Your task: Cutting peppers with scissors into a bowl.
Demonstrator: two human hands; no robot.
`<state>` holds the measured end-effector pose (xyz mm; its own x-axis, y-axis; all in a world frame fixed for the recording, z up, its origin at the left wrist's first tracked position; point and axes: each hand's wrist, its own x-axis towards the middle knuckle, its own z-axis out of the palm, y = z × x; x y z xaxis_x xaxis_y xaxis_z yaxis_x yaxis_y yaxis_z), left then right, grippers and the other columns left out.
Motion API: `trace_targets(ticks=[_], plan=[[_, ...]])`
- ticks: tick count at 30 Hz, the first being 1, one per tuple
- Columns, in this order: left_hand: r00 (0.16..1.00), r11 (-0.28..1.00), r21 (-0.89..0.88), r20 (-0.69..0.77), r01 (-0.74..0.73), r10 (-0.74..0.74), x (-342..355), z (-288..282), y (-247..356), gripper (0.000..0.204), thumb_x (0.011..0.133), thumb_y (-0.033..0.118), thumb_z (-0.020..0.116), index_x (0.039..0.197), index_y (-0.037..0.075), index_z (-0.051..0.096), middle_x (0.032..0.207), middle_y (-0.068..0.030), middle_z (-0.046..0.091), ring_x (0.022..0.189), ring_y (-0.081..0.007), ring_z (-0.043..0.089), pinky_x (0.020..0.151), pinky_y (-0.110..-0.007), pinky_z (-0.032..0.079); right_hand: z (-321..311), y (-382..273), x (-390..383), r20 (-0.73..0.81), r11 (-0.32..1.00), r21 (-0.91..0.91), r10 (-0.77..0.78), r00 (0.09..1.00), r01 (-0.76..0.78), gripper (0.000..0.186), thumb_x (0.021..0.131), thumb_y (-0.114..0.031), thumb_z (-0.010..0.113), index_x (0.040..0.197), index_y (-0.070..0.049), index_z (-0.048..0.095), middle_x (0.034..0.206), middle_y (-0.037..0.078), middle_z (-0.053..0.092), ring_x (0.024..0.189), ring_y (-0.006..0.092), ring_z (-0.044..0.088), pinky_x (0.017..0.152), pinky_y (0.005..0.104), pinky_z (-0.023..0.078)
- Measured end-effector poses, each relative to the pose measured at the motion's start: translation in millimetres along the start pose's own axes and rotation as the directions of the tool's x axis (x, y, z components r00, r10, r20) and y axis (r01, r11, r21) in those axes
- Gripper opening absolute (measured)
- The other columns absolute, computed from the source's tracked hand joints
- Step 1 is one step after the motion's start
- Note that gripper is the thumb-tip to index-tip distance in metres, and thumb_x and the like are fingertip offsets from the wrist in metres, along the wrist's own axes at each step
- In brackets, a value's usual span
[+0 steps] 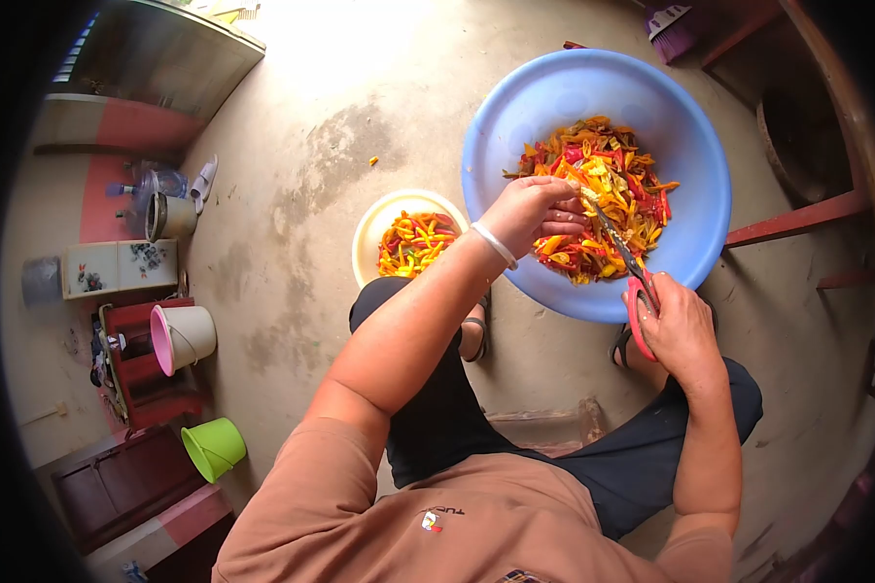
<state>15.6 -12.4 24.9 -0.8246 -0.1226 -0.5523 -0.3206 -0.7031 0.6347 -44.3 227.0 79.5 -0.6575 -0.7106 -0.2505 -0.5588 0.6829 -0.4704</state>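
Note:
A large blue basin (504,126) stands on the floor before me, with a heap of cut red, orange and yellow chili peppers (642,180) in it. Over the heap, my left hand (544,209) pinches a pale yellow chili pepper (589,197), partly hidden by the fingers. My right hand (679,325) is closed round the red handles of a pair of scissors (616,239). Their dark blades point up and left, with the tips at the pepper. Left of the basin sits a smaller pale bowl (367,233) with whole yellow and red peppers (420,243), partly behind my left forearm.
A white bucket with a pink rim (187,337) and a green bucket (214,449) stand at the left. Slippers (204,182) lie by the left wall. A purple broom (669,37) is at the far right, and a red wooden frame (797,220) stands right of the basin.

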Motion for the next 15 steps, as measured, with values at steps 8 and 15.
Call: trace_targets(ticks=[8,15], plan=[[0.994,0.995,-0.016,0.037,0.1,-0.099,-1.9,5.3,0.4,0.019,0.09,0.016,0.057,0.1,0.0,0.058,0.087,-0.0097,0.064,0.08,-0.0203,0.067,0.074,-0.03,0.057,-4.1,-4.9,4.2,-0.011,1.0,0.017,0.0,1.0,0.001,0.035,0.085,-0.034,0.062,0.08,-0.002,0.05,0.074,0.021,0.059,0.071,0.0424,0.057,0.063,0.0494,0.043],[0.989,0.995,-0.037,0.124,0.09,-0.085,-6.0,5.4,1.6,0.016,0.091,0.017,0.058,0.097,0.002,0.058,0.085,-0.0078,0.064,0.077,-0.0187,0.067,0.072,-0.029,0.058,-1.0,-3.3,5.5,-0.004,0.993,0.118,0.024,1.0,-0.023,0.034,0.086,-0.033,0.064,0.082,-0.001,0.052,0.072,0.023,0.058,0.071,0.0433,0.056,0.061,0.0482,0.043]])
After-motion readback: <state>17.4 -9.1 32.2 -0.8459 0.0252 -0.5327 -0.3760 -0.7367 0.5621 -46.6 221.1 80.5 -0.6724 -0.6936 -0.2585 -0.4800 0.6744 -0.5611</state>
